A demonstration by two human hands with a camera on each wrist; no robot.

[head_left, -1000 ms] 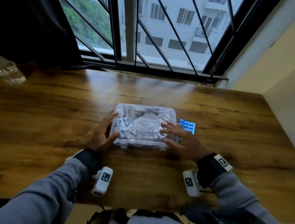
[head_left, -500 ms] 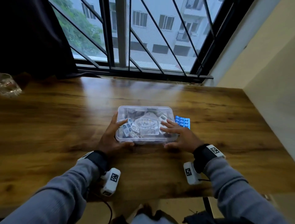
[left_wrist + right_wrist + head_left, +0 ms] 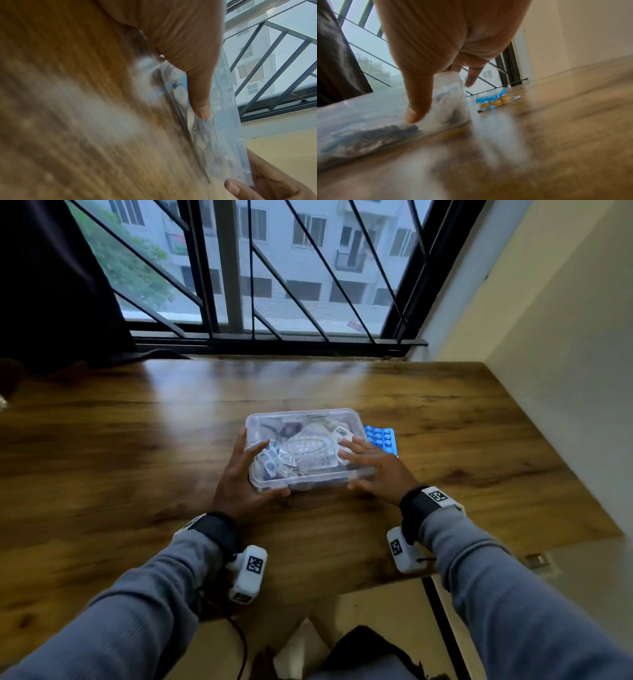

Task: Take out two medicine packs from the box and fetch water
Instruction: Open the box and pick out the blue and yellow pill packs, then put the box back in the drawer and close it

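A clear plastic box [image 3: 308, 421] with its lid on lies on the wooden table [image 3: 137, 440], with several medicine packs showing through it. My left hand [image 3: 255, 470] lies over its left front corner, fingers on the lid and thumb [image 3: 200, 97] straight along the front wall. My right hand [image 3: 366, 465] rests flat on the right side of the lid, with its thumb [image 3: 418, 102] against the front wall of the box [image 3: 368, 116]. A blue blister pack [image 3: 382, 438] lies on the table touching the box's right side; it also shows as the blister pack [image 3: 494, 101] in the right wrist view.
A barred window [image 3: 274, 285] runs along the table's far edge and a dark curtain [image 3: 51, 285] hangs at the far left. A cream wall [image 3: 565, 371] bounds the table's right side. A sliver of a clear glass [image 3: 2, 405] shows at the left edge.
Both hands stay on the box. The thumbs have come against its front wall, and the tab that stuck out in front no longer shows. The head view has tilted up.
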